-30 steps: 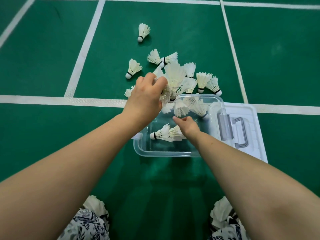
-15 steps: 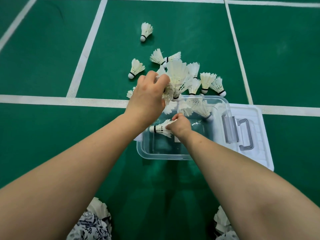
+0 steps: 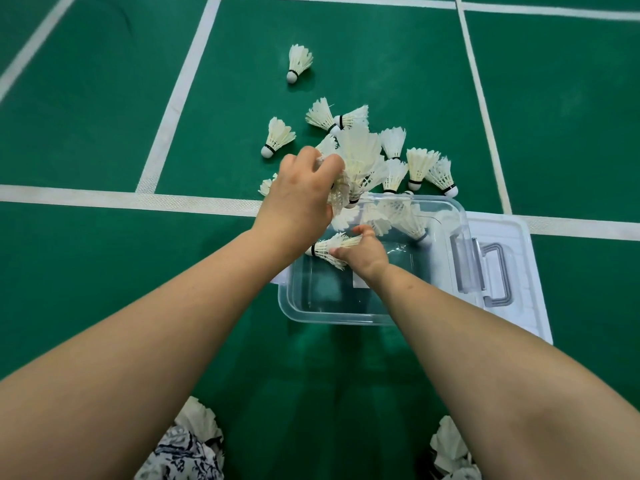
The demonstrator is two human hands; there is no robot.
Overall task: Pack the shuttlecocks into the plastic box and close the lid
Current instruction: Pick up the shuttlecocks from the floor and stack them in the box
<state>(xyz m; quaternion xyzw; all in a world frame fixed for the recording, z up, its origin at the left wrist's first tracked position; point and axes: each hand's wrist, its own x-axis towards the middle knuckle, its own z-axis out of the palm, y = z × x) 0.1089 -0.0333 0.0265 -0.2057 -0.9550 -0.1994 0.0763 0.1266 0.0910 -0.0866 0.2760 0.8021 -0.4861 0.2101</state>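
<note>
Left hand (image 3: 301, 199) gripping shuttlecock bunch (image 3: 360, 157) over plastic box (image 3: 332, 315) far rim, right hand (image 3: 367, 256) pinching single shuttlecock (image 3: 329, 249) inside — label (image 3: 360, 282) unreadable, lid (image 3: 519, 265) just beside.

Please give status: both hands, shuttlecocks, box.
Left hand grips a bunch of shuttlecocks at the plastic box. Right hand holds one shuttlecock inside it. Lid off, beside it; nothing blocking.

We are seeing bright, even light falling from above on the green matte court floor (image 3: 86, 116), leaving soft shadows pooling beside the clear rectangular plastic box (image 3: 332, 317). Pale glare is streaking that box's walls, and the white painted court lines (image 3: 179, 95) are bending toward the edges.
</note>
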